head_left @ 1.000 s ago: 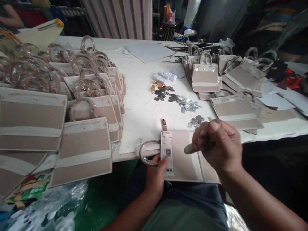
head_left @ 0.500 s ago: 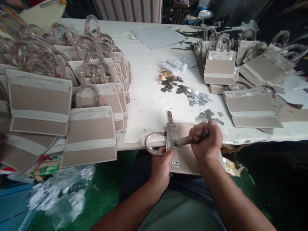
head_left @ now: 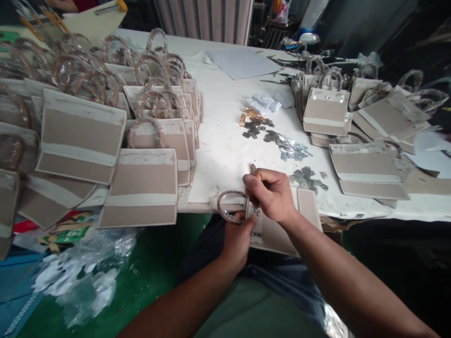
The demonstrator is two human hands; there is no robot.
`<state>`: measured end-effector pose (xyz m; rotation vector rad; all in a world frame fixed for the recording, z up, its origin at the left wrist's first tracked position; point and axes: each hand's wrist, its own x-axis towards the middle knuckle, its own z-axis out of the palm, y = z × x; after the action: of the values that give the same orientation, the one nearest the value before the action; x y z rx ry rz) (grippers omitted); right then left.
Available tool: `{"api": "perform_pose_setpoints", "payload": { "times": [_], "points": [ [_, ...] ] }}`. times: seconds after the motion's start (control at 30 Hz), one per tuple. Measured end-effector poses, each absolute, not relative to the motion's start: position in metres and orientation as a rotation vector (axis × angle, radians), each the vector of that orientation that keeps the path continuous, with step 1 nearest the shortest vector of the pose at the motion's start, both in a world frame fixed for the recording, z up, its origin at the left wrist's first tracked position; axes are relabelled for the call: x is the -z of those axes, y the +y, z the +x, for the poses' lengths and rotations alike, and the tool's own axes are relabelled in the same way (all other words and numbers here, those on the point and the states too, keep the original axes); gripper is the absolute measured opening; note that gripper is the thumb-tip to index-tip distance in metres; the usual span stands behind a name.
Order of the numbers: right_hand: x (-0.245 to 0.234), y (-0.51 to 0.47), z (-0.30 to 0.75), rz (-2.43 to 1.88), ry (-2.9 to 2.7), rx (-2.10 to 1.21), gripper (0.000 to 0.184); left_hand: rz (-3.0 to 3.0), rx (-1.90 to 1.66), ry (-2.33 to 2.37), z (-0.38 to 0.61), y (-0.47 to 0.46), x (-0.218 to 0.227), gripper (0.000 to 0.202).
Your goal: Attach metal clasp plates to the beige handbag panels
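A beige handbag panel [head_left: 310,206] with a plastic-wrapped handle [head_left: 222,206] lies across the table's front edge and my lap. My left hand [head_left: 237,239] is closed on its left edge beside the handle, the thumb close to a small metal plate [head_left: 257,212] on the pale strip. Directly above that strip, my right hand [head_left: 271,192] is curled in a fist around a hand tool, which the fingers almost wholly hide. A short strap with a metal end [head_left: 252,167] pokes out beyond the right hand.
Similar handbag pieces [head_left: 144,180] are stacked at left, with more [head_left: 368,162] at right. Grey metal plates [head_left: 306,178], silver plates [head_left: 291,146] and gold hardware [head_left: 249,115] lie mid-table. White paper [head_left: 243,63] lies behind. Plastic scraps [head_left: 88,281] are at lower left.
My right hand has moved left and turned over the metal plate, and the tool's shaft, visible before, is now mostly hidden. My left hand keeps its hold. The view has shifted slightly left.
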<state>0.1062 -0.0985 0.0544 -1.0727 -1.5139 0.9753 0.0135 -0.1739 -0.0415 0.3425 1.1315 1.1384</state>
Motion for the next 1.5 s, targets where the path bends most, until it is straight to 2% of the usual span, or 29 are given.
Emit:
{"api": "perform_pose_setpoints", "payload": {
  "times": [0.27,0.4,0.6,0.77,0.93,1.0,1.07,1.17,1.37,1.5],
  "points": [
    [-0.038,-0.103,0.116,-0.979,-1.71,-0.968,0.051,0.331,-1.149,1.129,0.014,-0.174,0.039,0.026],
    [-0.043,-0.114,0.134,-0.932,-1.557,-0.955,0.049,0.333,-1.128,1.16,0.012,-0.174,0.039,0.021],
    [-0.05,-0.125,0.127,-0.752,-1.279,-0.825,0.045,0.339,-1.135,1.126,0.013,-0.175,0.045,0.025],
    [-0.022,-0.128,0.124,-0.986,-1.414,-0.827,0.049,0.35,-1.141,1.157,0.013,-0.174,0.044,0.022],
    [-0.034,-0.135,0.154,-1.186,-1.355,-0.862,0.052,0.375,-1.121,1.146,0.009,-0.174,0.044,0.025],
    [-0.041,-0.135,0.165,-1.397,-1.354,-0.937,0.047,0.37,-1.11,1.138,0.008,-0.175,0.043,0.029],
    [-0.042,-0.131,0.172,-1.61,-1.456,-0.952,0.035,0.349,-1.09,1.122,0.006,-0.176,0.041,0.034],
    [-0.031,-0.121,0.173,-1.858,-1.664,-0.822,0.017,0.328,-1.047,1.096,0.004,-0.176,0.037,0.039],
    [-0.011,-0.112,0.16,-2.057,-1.884,-0.446,0.021,0.472,-0.951,1.1,-0.019,-0.182,0.032,0.053],
    [-0.007,-0.116,0.155,-2.089,-1.925,-0.3,0.026,1.045,-1.217,1.502,-0.054,-0.19,0.019,0.068]
  ]
}}
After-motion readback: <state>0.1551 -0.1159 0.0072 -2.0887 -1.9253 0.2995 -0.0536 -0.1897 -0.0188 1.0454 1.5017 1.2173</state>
